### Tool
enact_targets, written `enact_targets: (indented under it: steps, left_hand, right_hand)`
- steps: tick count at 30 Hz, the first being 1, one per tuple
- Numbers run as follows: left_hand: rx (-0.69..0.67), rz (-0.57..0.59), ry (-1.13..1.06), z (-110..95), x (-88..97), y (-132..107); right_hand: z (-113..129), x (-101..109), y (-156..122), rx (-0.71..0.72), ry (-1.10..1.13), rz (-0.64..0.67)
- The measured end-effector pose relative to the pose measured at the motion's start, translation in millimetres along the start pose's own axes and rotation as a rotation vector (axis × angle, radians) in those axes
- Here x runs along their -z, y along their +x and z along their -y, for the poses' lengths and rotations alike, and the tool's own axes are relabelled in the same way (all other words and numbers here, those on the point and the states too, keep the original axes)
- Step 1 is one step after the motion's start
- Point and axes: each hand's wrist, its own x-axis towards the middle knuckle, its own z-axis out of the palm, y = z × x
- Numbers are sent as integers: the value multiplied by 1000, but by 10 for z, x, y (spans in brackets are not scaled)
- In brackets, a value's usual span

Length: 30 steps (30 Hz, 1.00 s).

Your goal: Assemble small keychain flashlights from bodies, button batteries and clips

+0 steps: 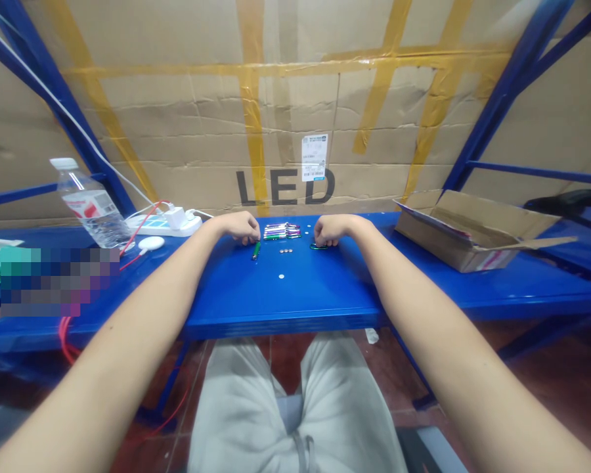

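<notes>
Both my arms stretch out over a blue metal table point(285, 295). My left hand point(241, 227) rests with curled fingers at the far middle, just above a small green cylinder point(256, 250) lying on the table. My right hand point(331, 230) is curled too, its fingers over a small green ring-shaped piece point(318, 247). Between the hands lies a row of several small coloured metal pieces point(282, 230). A few small silver discs point(286, 251) sit in front of them, and one more disc point(281, 276) lies nearer to me.
A water bottle point(91, 207) stands at the left, beside a white power strip point(165, 222) with red and white cables. An open cardboard box point(467, 230) lies at the right. A taped cardboard wall marked LED point(285, 187) closes the back. Blue rack posts flank both sides.
</notes>
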Motion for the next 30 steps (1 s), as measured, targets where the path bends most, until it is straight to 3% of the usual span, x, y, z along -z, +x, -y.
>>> enact_targets:
  steps: [6,12,20,30]
  left_hand:
    - [40,72,89,-122,5,-69]
    - [19,130,115,-93,9,-46]
    - [51,139,93,-73,5,-26]
    - [164,102,41,-219,-48,-98]
  right_hand:
    - [18,3,-6,-12,-23,12]
    - [11,-3,1,-12,-24,8]
    - [0,-8,22,-15,-12,8]
    - [34,0,-22,-13,-19,8]
